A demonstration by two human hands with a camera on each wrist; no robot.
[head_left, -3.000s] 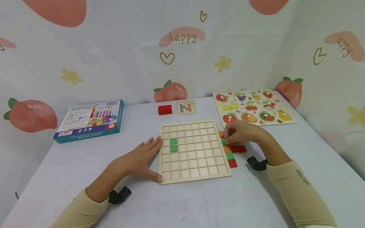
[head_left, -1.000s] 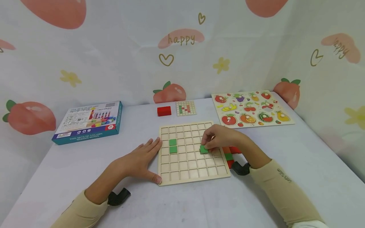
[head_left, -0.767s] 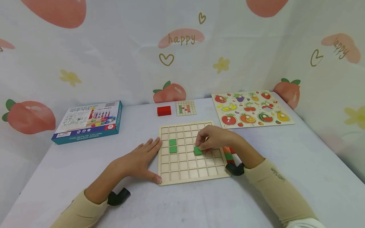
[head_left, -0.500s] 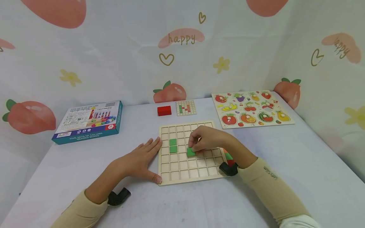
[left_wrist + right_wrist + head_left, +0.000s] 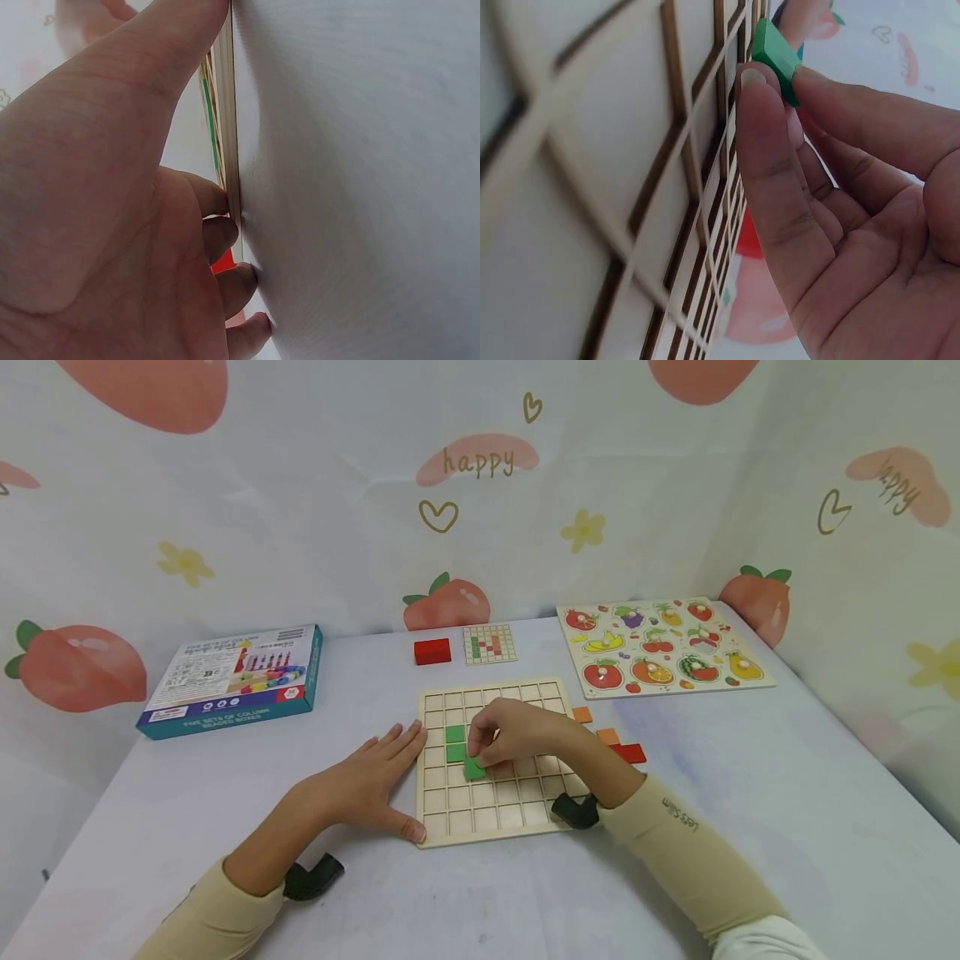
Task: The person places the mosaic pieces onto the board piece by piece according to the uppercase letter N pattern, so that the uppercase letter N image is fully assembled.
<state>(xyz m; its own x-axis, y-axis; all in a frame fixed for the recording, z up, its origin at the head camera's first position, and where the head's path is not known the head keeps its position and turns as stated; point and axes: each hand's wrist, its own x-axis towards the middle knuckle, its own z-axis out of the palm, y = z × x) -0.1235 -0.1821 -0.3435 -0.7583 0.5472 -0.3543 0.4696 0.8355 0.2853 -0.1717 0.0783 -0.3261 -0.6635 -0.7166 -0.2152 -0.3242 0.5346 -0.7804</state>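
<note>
A square wooden grid board (image 5: 517, 817) lies flat on the white table. Two green square tiles (image 5: 455, 743) sit in neighbouring cells of one column near its left side. My right hand (image 5: 517, 731) pinches another green tile (image 5: 474, 768) between thumb and finger, just below and right of those two. In the right wrist view this green tile (image 5: 775, 58) is tilted close to the grid. Whether it touches the board I cannot tell. My left hand (image 5: 360, 789) lies spread on the table, thumb and fingertips against the board's left edge.
Orange tiles (image 5: 582, 715) and red tiles (image 5: 632, 753) lie right of the board, partly behind my right arm. A red block (image 5: 432, 652) and a small pattern card (image 5: 490, 644) stand behind it. A fruit puzzle (image 5: 667, 647) is back right, a boxed set (image 5: 232, 681) back left.
My right hand has picked up a green tile from beside the board's right edge and carried it left across the grid. My left hand has stayed in place.
</note>
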